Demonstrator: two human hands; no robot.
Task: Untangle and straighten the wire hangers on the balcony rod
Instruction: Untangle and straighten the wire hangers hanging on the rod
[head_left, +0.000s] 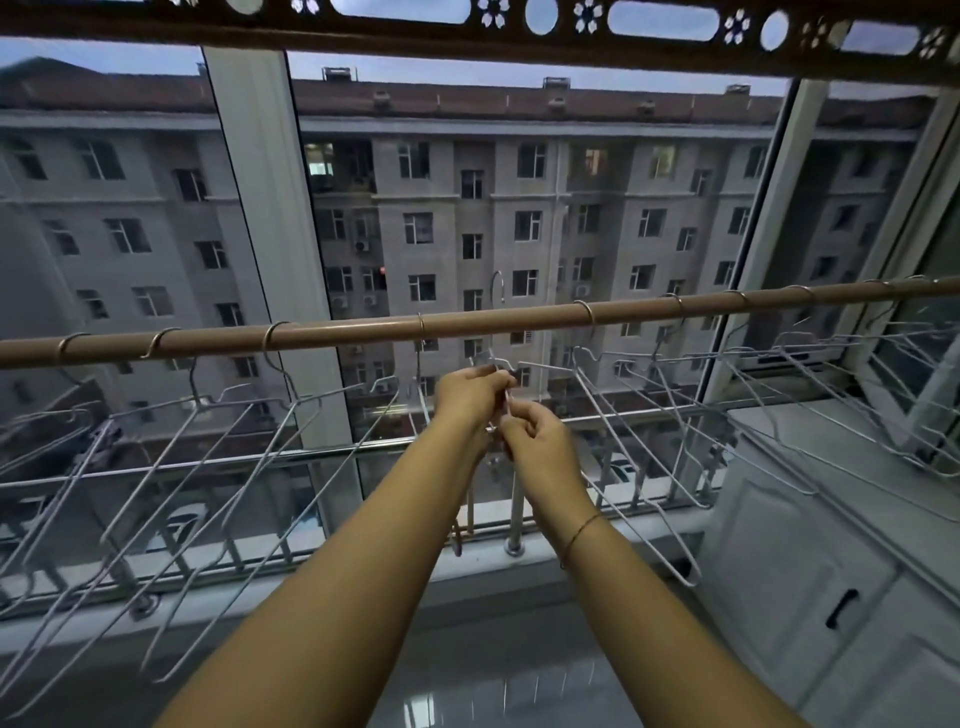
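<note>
Wire hangers (218, 447): thin, pale grey metal, hooked in a row along the tan balcony rod (363, 330), bodies swung out at slants, several overlapping left and right. One hanger (497, 291) off the rod, its hook sticking up above it at centre. My left hand (470, 392) is closed on that hanger's neck just below the rod; my right hand (537, 441), touching the left, pinches the same wire lower down.

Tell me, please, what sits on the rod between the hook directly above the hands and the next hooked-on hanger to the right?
In the head view, that stretch of rod is bare; one loose hook pokes up behind it, unhooked.
</note>
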